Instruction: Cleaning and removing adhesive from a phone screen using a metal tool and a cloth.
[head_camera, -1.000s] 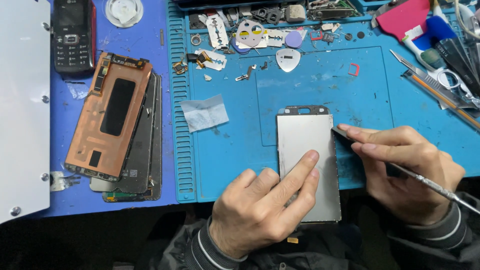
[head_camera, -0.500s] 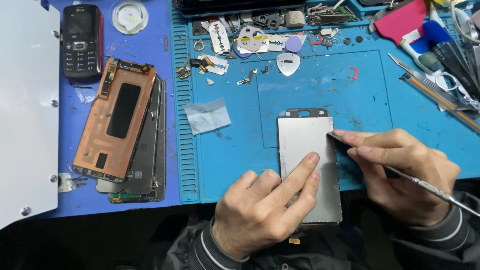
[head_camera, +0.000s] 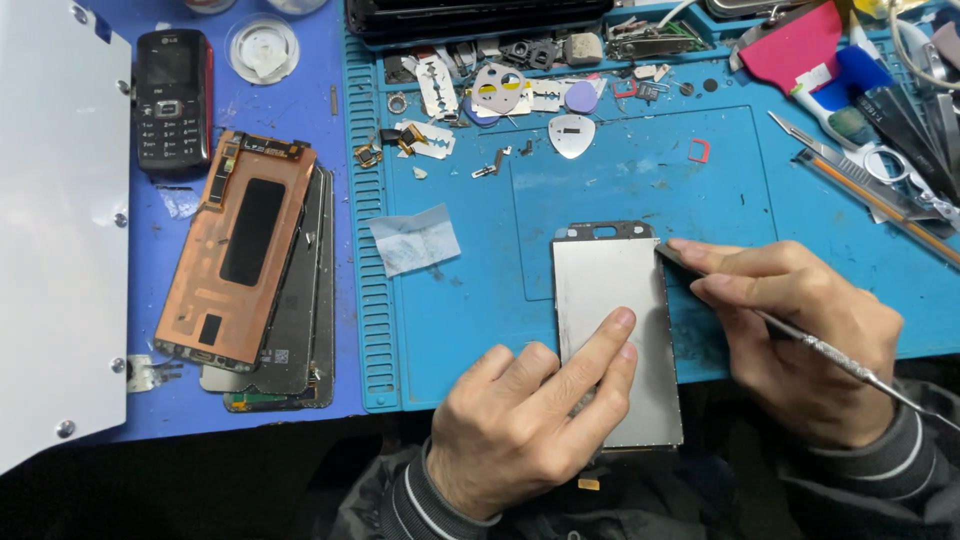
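- One grey phone screen panel (head_camera: 612, 320) lies flat on the blue work mat (head_camera: 480, 310), near the mat's front edge, its lower end reaching past that edge.
- One left hand (head_camera: 530, 425) rests on the panel's lower part, the fingers stretched forward and pressed flat on its face, close together, gripping nothing.
- One right hand (head_camera: 800, 340) sits just right of the panel, the fingers pinched narrow around one thin metal pry tool (head_camera: 800, 342); the tool's tip touches the panel's upper right edge.
- One stack of phone panels (head_camera: 255, 280) lies on the blue table left of the mat: a copper-backed one on top, at least two dark ones beneath.
- One black keypad phone (head_camera: 174, 98) lies above the stack.
- One small round clear dish (head_camera: 262, 46) stands beside that phone; what it holds is too small to tell.
- One scrap of pale film (head_camera: 414, 239) lies on the mat left of the panel.
- Two razor blades (head_camera: 436, 86) and two guitar-pick openers (head_camera: 572, 135) show among the small parts in the mat's top trays.
- One white board (head_camera: 55, 230) covers the far left.
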